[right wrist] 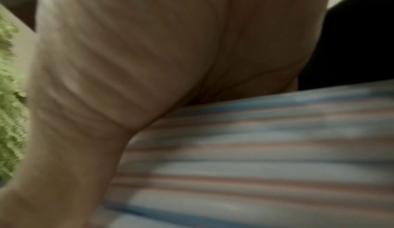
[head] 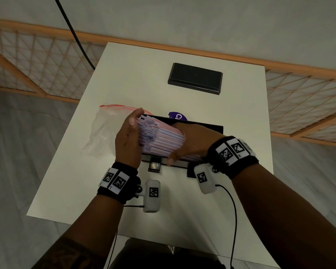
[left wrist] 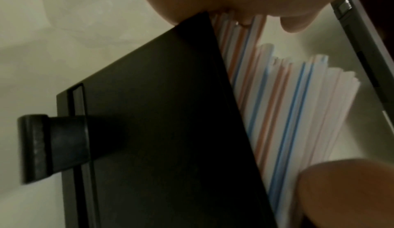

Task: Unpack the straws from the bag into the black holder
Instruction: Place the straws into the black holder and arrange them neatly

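A thick bundle of red- and blue-striped white straws (head: pixel 159 138) lies crosswise over the open black holder (head: pixel 211 128) in the middle of the white table. My right hand (head: pixel 194 142) grips the bundle's right part, fingers over the far side and thumb on the near side. My left hand (head: pixel 127 138) presses flat against the straws' left ends with straight fingers. The left wrist view shows the straws (left wrist: pixel 287 113) beside the holder's black wall (left wrist: pixel 160 130). The right wrist view is filled with palm and blurred straws (right wrist: pixel 255 156). The clear bag (head: pixel 99 131) with a red zip strip lies left of the holder.
A flat black lid (head: pixel 195 78) lies at the far end of the table (head: pixel 124 74). A purple round label (head: pixel 177 116) peeks out behind the holder. A black tab (head: pixel 154 166) juts from the holder's near side. Wooden lattice screens stand beyond the table.
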